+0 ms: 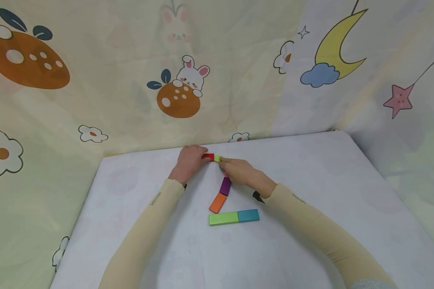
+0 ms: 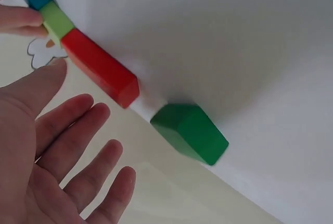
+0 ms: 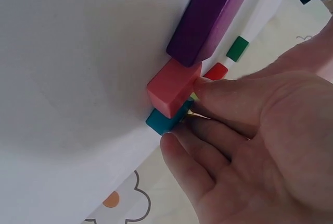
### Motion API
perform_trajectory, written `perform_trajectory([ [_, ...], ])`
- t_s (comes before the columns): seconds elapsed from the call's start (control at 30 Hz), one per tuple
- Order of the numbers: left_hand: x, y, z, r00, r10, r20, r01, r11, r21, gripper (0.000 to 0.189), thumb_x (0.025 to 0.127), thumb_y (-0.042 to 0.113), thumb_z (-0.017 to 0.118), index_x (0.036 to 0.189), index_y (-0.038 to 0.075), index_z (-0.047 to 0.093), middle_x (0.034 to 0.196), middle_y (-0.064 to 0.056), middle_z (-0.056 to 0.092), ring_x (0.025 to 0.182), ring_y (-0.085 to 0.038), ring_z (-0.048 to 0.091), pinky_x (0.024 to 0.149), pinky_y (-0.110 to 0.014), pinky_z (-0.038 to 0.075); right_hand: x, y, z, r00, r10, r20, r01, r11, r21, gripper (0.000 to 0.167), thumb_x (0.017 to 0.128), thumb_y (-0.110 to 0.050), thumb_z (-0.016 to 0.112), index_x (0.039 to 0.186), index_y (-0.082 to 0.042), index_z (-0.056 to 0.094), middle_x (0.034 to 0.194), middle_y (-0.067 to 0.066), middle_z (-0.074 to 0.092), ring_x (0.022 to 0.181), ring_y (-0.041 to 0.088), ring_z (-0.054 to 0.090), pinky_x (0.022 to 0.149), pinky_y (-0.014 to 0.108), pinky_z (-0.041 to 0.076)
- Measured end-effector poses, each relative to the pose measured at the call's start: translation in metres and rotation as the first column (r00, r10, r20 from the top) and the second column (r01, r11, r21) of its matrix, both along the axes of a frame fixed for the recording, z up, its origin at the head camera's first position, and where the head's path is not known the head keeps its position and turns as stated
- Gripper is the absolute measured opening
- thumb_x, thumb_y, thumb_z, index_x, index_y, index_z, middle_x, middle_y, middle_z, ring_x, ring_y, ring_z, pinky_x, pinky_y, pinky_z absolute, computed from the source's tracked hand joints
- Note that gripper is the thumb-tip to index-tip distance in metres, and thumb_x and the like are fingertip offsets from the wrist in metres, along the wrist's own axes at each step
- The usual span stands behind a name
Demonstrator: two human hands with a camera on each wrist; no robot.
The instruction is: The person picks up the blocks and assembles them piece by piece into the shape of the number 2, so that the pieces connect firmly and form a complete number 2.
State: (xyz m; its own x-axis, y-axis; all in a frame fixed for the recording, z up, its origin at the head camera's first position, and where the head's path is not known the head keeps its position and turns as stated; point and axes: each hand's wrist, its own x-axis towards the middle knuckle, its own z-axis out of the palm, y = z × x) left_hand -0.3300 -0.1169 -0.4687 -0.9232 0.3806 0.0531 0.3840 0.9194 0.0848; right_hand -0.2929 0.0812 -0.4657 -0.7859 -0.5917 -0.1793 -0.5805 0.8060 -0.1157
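My left hand (image 1: 189,159) rests at the far table edge beside a red block (image 2: 99,67), its fingers loosely spread and holding nothing. The left thumb lies close to the red block. Beyond its free end stands a dark green block (image 2: 190,133), which the left hand hides in the head view. My right hand (image 1: 241,172) curls its fingers round a teal block (image 3: 165,121), with the thumb against a pink block (image 3: 171,86). A small light green block (image 2: 56,23) joins the red and teal blocks; a right finger touches it. A purple block (image 3: 208,21) meets the pink one.
An orange block (image 1: 218,203) continues from the purple one toward me. Nearer lie a long light green block (image 1: 223,218) and a blue block (image 1: 248,215), end to end. A patterned cloth (image 1: 238,92) hangs behind the white table (image 1: 293,160).
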Motion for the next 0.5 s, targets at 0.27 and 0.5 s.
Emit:
perform_trajectory([
  [0.27, 0.002, -0.03, 0.002, 0.997, 0.057, 0.053, -0.06, 0.997, 0.057, 0.033, 0.099, 0.028, 0.065, 0.127, 0.012, 0.07, 0.125, -0.007, 0.072, 0.119, -0.027, 0.063, 0.104, -0.046, 0.049, 0.0, 0.0, 0.003, 1.0, -0.012, 0.015, 0.012, 1.0, 0.0, 0.043, 0.1, -0.013, 0.061, 0.142, -0.006, 0.055, 0.156, 0.012, 0.045, 0.14, 0.027, 0.051, 0.109, 0.04, 0.048],
  [0.5, 0.01, -0.058, 0.002, 0.986, 0.106, 0.125, -0.113, 0.992, 0.058, 0.039, 0.096, 0.028, 0.068, 0.132, 0.013, 0.068, 0.128, -0.009, 0.07, 0.12, -0.029, 0.062, 0.105, -0.048, 0.048, 0.002, -0.001, 0.005, 0.999, -0.025, 0.038, 0.026, 0.999, -0.027, 0.041, 0.1, -0.012, 0.061, 0.14, -0.005, 0.056, 0.157, 0.012, 0.044, 0.141, 0.028, 0.049, 0.11, 0.041, 0.048],
])
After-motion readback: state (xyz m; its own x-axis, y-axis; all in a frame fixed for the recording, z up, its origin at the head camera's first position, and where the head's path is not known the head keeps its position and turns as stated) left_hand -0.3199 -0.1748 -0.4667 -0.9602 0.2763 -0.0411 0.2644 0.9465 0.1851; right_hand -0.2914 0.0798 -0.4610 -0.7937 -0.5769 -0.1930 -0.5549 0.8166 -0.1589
